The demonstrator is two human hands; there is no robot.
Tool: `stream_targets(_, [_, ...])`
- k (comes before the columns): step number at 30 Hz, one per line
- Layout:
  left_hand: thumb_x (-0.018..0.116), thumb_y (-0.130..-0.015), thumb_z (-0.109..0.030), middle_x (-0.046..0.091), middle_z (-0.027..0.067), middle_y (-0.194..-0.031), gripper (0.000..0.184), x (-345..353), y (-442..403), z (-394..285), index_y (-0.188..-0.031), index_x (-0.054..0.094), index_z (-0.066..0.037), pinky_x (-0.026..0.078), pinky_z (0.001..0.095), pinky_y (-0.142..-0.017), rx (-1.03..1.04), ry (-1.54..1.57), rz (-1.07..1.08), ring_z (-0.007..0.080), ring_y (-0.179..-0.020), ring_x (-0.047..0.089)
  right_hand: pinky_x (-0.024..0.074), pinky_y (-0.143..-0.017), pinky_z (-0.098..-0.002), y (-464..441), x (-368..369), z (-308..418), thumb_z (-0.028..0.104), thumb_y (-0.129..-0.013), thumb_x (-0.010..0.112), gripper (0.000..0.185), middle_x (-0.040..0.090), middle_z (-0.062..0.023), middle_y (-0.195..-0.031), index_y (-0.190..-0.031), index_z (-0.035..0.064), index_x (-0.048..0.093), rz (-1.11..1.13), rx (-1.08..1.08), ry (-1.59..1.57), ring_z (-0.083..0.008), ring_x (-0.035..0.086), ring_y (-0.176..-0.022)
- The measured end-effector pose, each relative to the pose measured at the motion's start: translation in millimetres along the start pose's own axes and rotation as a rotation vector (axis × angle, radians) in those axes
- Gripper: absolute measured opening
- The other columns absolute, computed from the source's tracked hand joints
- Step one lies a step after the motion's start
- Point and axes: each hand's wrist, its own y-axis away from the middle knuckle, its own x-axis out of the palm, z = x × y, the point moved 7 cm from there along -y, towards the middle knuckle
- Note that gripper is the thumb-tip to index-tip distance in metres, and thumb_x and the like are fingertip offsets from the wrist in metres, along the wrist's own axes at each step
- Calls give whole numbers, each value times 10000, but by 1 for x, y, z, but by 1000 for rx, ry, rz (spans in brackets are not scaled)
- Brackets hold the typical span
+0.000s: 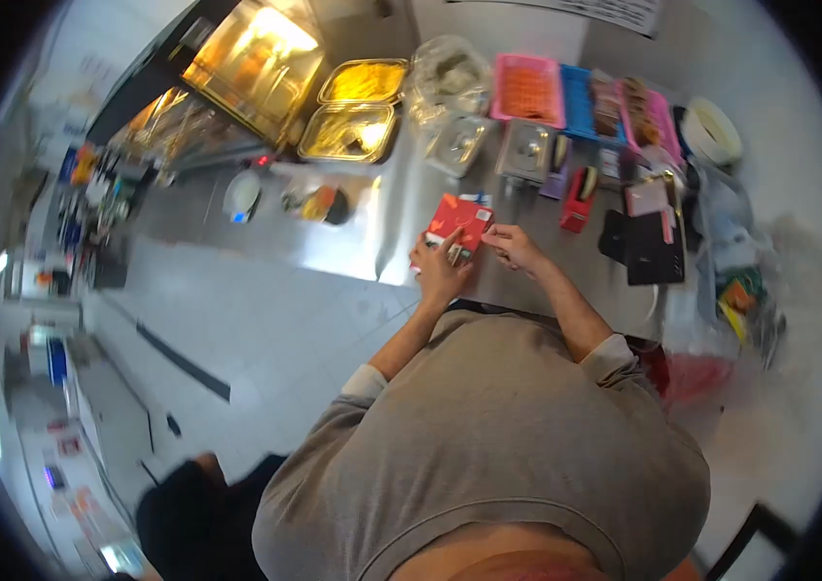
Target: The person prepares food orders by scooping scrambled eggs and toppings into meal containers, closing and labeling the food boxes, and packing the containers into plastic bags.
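Observation:
A red flat box or packet [462, 212] with a white label lies near the front edge of the steel counter. Across its lower part rests my left hand [441, 273], fingers spread over the top and gripping it against the counter. My right hand [517, 249] is at the box's right edge, thumb and index finger pinched together. Whatever sits in that pinch is too small to make out. Just behind the box is a small blue-and-white piece [476, 198]. To the right of my right hand stands a red tape dispenser [578, 201].
Steel lidded containers [526, 152], a pink basket [528, 90] and a blue basket [578, 102] line the back. Foil trays [347, 133] stand beside a lit warming cabinet [254, 68]. A black tablet or case [654, 257] lies right. Another person's dark clothing [200, 523] shows lower left.

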Motion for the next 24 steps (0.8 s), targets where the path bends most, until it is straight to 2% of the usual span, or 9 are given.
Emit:
stream_targets(2, [789,-588,-240,270,286,-1392,694,-20,5,2,-1247,585,-314,350,535,-996,-27,-69,-65,475,-1248,290,311,-433,-244,-42,16,-23,309,-860,656,263,548,11,-601,-780,58,659,-178,-242,553,-48,425,-475])
stream_targets(6, [767,-571,-206,369,301,-1331,716,-38,2,41,-1259,577,-262,359,514,-1003,33,142,-8,437,-1277,310,350,-467,-259,-29,42,3,359,-826,701,408,577,-16,-558,-612,15,656,-104,-265,590,-69,462,-517])
stream_targets(7, [760,-589,-140,504,239,-1235,689,-37,1,50,-1252,576,-169,438,433,-953,20,219,2,333,-1179,483,366,-472,-257,-28,39,2,363,-830,698,355,594,-29,-608,-713,30,664,-142,-283,622,-78,476,-514])
stream_targets(10, [781,-569,-178,508,208,-1204,704,-13,8,58,-1244,581,-153,437,396,-942,-258,967,287,308,-1093,522,427,-499,-275,-15,33,-14,364,-844,683,336,628,-64,-793,-1039,100,608,-247,-205,491,-117,535,-540])
stream_targets(11, [786,-573,-199,562,162,-1131,702,2,2,69,-1233,573,-91,479,347,-875,-110,920,206,244,-963,582,456,-515,-295,-3,34,-23,359,-853,673,404,628,-75,-878,-1165,142,537,-281,-92,294,-137,567,-571])
stream_targets(14, [809,-602,-273,419,208,-1330,714,26,14,55,-1257,561,-132,325,431,-1051,136,328,234,330,-1309,284,540,-617,-411,-5,18,-77,338,-887,626,672,557,-96,-1163,-1406,298,202,-211,-13,-172,-237,647,-764])
stream_targets(18, [763,-694,-343,433,177,-1341,719,1,-9,14,-1325,479,-148,293,469,-1063,405,575,534,353,-1285,356,465,-843,-303,11,-72,-101,281,-919,560,429,580,-95,-1161,-1256,26,490,-480,-322,-93,-186,589,-984])
stream_targets(22, [712,-756,-383,485,182,-1292,603,-88,-113,65,-1265,506,-134,310,458,-1048,410,133,0,346,-1257,402,447,-892,-368,44,-153,-149,337,-915,544,497,566,-144,-1188,-1262,-13,480,-800,-195,-273,-266,586,-996])
stream_targets(24, [622,-805,-511,502,168,-1282,580,-140,-172,114,-1232,530,-130,305,487,-1042,179,-132,-130,342,-1239,426,433,-902,-391,51,-202,-176,324,-906,541,479,560,-170,-1195,-1247,-8,491,-945,-32,174,-303,572,-1005])
